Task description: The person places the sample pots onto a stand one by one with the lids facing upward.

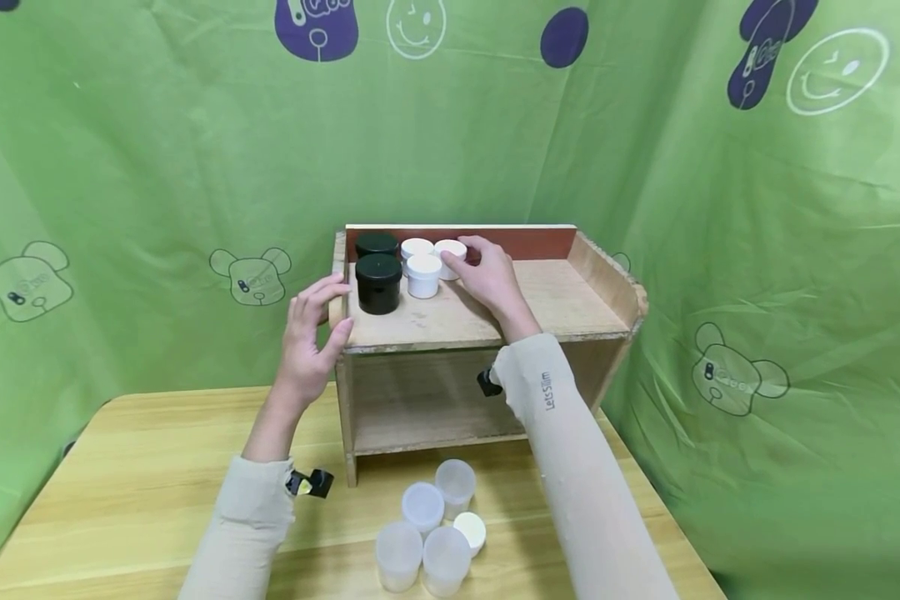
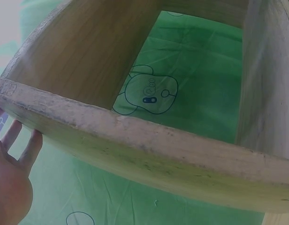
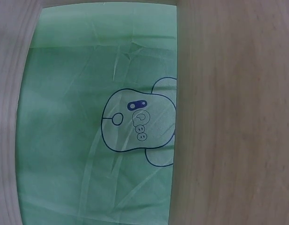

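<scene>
On shelf [image 1: 562,304], right hand [image 1: 489,279] gripping white jar [image 1: 451,255] (rearmost)

Wooden shelf [image 1: 570,304] carries black and white jars [image 1: 423,275], seemingly five.

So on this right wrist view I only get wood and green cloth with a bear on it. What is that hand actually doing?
Observer: The right hand is up on the wooden shelf, fingers against a white jar.
Operator: Any other jars up there?
Observer: Yes, two more white jars and two black jars, grouped at the shelf's left end.
Operator: And the other hand?
Observer: The left hand rests on the shelf's left front corner, fingers straight.
</scene>
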`<action>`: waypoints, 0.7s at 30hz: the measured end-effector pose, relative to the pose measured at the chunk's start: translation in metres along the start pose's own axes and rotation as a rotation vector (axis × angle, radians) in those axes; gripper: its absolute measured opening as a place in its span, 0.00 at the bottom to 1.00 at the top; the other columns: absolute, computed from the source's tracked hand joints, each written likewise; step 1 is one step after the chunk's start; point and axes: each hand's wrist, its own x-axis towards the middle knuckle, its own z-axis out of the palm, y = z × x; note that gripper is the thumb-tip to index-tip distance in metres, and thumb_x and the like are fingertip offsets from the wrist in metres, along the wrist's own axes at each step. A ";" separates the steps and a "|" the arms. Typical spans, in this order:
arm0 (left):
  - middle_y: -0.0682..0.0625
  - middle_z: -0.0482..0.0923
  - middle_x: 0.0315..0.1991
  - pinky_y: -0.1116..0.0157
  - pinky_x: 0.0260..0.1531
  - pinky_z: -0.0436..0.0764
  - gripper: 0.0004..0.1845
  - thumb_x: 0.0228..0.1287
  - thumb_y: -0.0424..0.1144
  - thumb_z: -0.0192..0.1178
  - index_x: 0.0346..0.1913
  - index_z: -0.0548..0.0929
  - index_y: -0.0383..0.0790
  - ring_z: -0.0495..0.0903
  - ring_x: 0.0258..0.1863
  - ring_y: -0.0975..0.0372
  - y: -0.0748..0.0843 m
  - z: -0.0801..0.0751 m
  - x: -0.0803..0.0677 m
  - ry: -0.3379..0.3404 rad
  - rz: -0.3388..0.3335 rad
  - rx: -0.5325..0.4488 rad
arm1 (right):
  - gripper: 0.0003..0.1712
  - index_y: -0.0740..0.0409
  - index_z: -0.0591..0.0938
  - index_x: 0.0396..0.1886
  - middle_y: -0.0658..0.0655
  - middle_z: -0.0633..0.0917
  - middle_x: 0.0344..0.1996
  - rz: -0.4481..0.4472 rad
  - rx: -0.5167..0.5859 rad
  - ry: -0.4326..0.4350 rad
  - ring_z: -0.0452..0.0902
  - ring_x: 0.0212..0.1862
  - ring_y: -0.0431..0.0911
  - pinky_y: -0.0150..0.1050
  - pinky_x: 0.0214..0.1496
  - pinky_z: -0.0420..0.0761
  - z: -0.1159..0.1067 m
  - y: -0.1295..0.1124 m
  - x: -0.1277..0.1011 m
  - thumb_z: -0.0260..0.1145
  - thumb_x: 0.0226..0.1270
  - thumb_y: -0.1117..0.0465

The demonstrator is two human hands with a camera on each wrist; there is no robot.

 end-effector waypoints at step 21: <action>0.49 0.69 0.75 0.52 0.62 0.68 0.25 0.69 0.44 0.56 0.67 0.75 0.40 0.67 0.66 0.55 0.000 0.000 0.001 -0.001 -0.005 -0.006 | 0.30 0.59 0.78 0.69 0.61 0.82 0.65 0.012 0.056 0.098 0.74 0.70 0.54 0.48 0.75 0.69 -0.005 -0.001 0.001 0.58 0.79 0.44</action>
